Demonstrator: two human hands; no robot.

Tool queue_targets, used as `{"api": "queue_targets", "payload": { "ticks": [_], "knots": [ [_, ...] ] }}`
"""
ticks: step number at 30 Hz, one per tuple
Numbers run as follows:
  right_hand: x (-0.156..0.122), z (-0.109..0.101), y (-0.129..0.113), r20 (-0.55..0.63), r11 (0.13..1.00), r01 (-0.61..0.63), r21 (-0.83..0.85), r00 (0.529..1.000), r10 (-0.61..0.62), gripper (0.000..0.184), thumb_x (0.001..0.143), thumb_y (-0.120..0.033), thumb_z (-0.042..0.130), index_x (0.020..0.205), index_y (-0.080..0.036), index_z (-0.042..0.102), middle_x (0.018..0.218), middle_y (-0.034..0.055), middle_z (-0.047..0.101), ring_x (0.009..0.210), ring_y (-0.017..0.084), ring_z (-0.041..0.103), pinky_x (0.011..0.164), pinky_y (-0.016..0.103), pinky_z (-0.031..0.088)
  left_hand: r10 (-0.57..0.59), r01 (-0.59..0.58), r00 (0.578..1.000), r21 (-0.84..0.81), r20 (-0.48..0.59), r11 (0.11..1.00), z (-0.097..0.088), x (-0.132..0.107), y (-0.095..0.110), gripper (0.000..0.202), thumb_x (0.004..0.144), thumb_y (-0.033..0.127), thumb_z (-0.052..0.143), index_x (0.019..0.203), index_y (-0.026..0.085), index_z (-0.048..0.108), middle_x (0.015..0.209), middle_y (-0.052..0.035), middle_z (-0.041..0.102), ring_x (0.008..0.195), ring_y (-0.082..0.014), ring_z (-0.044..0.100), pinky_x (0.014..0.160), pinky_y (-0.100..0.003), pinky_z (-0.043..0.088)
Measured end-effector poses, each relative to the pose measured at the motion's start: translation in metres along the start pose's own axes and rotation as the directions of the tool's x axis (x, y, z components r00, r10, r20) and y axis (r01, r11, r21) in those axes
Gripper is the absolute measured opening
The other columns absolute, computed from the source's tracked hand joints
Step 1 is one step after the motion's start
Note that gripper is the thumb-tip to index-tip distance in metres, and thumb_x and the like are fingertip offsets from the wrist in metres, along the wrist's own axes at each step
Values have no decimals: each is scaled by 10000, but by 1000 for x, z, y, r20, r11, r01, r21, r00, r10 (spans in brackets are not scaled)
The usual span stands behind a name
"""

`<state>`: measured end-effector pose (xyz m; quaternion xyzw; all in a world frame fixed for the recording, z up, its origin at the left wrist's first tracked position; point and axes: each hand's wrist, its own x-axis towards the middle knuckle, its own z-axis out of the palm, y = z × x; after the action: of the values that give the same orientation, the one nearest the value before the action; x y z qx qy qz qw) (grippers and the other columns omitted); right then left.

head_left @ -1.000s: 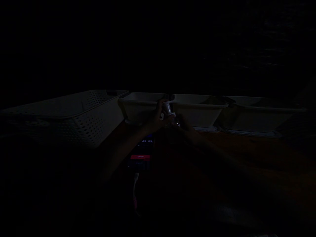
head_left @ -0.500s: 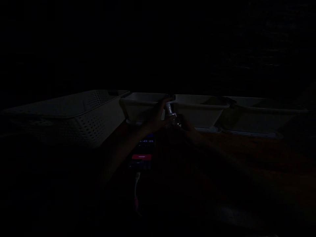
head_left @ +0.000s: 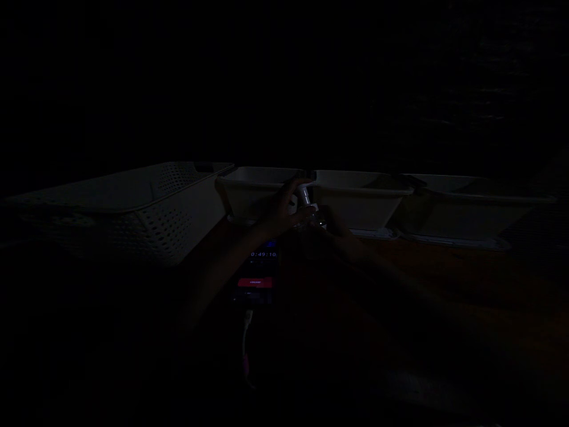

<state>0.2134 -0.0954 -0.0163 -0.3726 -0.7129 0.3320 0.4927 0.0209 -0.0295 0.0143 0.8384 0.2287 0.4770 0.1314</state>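
Perforated basket: pale and large, well apart from the fingers on their left, with rows of holes along its near corner and a slot cut in its far end.
Left tub: pale, just behind the left fingers and partly hidden by them.
Cable: pale, with a pinkish stretch, running from the phone toward the wearer, well below the left fingers.
Phone: lit, below the left fingers; its screen shows 0:49:10 and a red bar.
Left hand: fingers clamped on the bottle, one reaching over its top, the thumb across the part below.
Bottle: between the two hands' fingers, tilted, white on top, clear and glinting lower down; its base is too dark to make out.
Right hand: fingers closed about the bottle's lower part, dim.
Middle tub: pale, behind the right fingers.
Right tub: well to the right of the fingers, beside the middle one.
Surface: dark reddish brown, right of the right fingers.
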Motion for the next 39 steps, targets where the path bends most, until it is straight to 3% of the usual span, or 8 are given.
{"api": "queue_targets", "payload": {
  "ticks": [14, 21, 26, 34, 39],
  "knots": [
    [-2, -1, 2, 13, 999, -30, -25, 999, 30, 824, 899, -697, 660, 1524, -193, 478, 1453, 181, 633, 1362, 389, 602, 1163, 562, 500, -8, 4, 1000, -189, -22, 982, 1, 5, -4, 596, 804, 376, 808, 1279, 255, 468, 1409, -120, 591, 1196, -262, 646, 928, -403, 552],
    [-3, 0, -2, 11, 998, -31, -50, 999, 31, 816, 925, -675, 644, 1563, -199, 464, 1501, 158, 614, 1436, 387, 543, 1215, 561, 452, -33, 27, 999, -227, -22, 973, 1, 5, -7, 631, 775, 401, 831, 1258, 263, 450, 1407, -109, 551, 1199, -256, 627, 904, -389, 548],
    [-3, 0, -4, 12, 998, -30, -47, 999, 30, 811, 898, -700, 669, 1522, -209, 502, 1542, 170, 578, 1458, 402, 517, 1224, 579, 438, -21, 16, 1000, -212, -19, 977, 1, 4, -7, 631, 792, 372, 827, 1272, 273, 430, 1422, -117, 540, 1233, -280, 623, 917, -414, 554],
    [0, 0, 1, 29, 999, 33, -31, 999, -32, 598, 955, -612, 648, 1417, -251, 529, 1456, 143, 632, 1394, 363, 569, 1193, 593, 458, 1, 0, 1000, -141, 6, 990, 2, 2, -7, 728, 833, 396, 795, 1432, 303, 393, 1544, -138, 501, 1354, -318, 585, 928, -423, 570],
    [0, -2, 4, 36, 997, 53, -64, 998, -50, 701, 902, -637, 711, 1449, -250, 505, 1453, 146, 626, 1375, 361, 582, 1170, 567, 480, -9, 9, 1000, -65, 7, 998, 0, 1, 0, 623, 863, 404, 750, 1407, 271, 479, 1525, -137, 537, 1344, -317, 596, 954, -432, 576]
  ]
}}
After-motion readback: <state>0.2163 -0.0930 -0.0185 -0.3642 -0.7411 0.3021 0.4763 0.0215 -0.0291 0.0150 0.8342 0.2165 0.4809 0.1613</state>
